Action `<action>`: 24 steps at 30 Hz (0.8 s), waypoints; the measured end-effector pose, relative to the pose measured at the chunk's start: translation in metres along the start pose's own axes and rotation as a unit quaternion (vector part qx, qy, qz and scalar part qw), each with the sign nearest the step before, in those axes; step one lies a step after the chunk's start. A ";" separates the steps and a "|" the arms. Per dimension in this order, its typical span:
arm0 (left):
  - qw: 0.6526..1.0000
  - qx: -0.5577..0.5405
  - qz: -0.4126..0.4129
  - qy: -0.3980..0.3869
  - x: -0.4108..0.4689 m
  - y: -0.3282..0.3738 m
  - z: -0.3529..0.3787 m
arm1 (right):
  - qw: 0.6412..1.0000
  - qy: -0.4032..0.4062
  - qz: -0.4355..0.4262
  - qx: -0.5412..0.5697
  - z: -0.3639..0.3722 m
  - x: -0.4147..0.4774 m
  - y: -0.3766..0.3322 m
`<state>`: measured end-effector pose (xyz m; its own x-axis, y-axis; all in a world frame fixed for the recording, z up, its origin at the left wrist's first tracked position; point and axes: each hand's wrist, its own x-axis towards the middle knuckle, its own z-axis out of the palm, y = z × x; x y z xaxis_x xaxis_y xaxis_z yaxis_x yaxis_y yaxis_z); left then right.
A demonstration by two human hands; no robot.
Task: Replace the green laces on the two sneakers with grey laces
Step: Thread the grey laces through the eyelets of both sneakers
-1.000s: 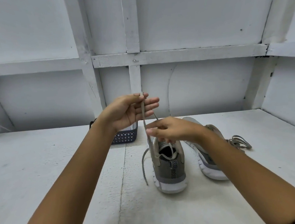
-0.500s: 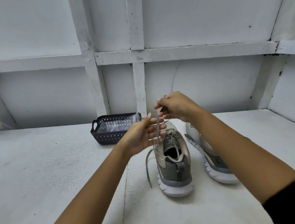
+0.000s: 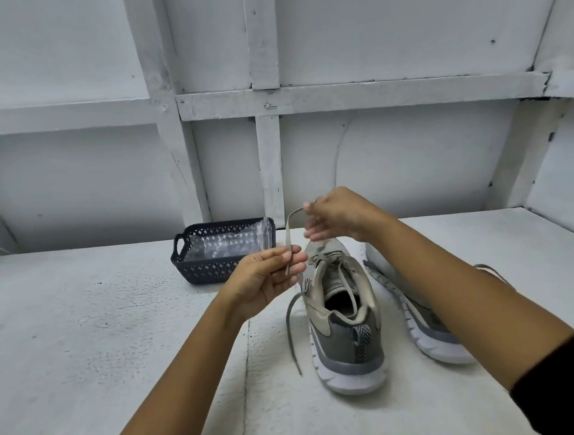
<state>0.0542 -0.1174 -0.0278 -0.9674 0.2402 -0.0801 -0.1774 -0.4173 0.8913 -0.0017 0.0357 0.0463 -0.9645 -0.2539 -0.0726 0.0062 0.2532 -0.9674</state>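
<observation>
A white bench (image 3: pixel 82 336) carries the nearer sneaker (image 3: pixel 346 332), a second sneaker (image 3: pixel 425 337) just beside it and a dark basket (image 3: pixel 210 268) behind. Above the nearer sneaker's toe, the left hand (image 3: pixel 266 280) pinches a grey lace (image 3: pixel 288 238), and the right hand (image 3: pixel 340 216) pinches the lace's upper end.

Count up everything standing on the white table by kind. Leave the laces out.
Sneakers: 2 (one upright, one partly hidden by the right arm)
Baskets: 1
Plastic bags: 1, inside the basket
Total: 4
</observation>
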 end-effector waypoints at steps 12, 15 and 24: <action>0.980 -0.057 0.051 0.185 0.031 -0.026 0.015 | 0.941 0.032 0.031 -0.336 -0.003 -0.018 0.057; 0.978 -0.053 0.048 0.196 0.034 -0.027 0.016 | 0.975 0.039 0.058 -0.211 -0.004 -0.017 0.067; 0.976 0.064 0.084 0.189 0.035 -0.038 0.024 | 0.995 0.058 0.075 -0.029 -0.004 -0.011 0.089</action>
<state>0.0310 -0.0720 -0.0532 -0.9828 -0.1729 -0.0648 -0.0093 -0.3040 0.9526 0.0081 0.0649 -0.0380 -0.9779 -0.1013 -0.1830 0.1398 0.3344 -0.9320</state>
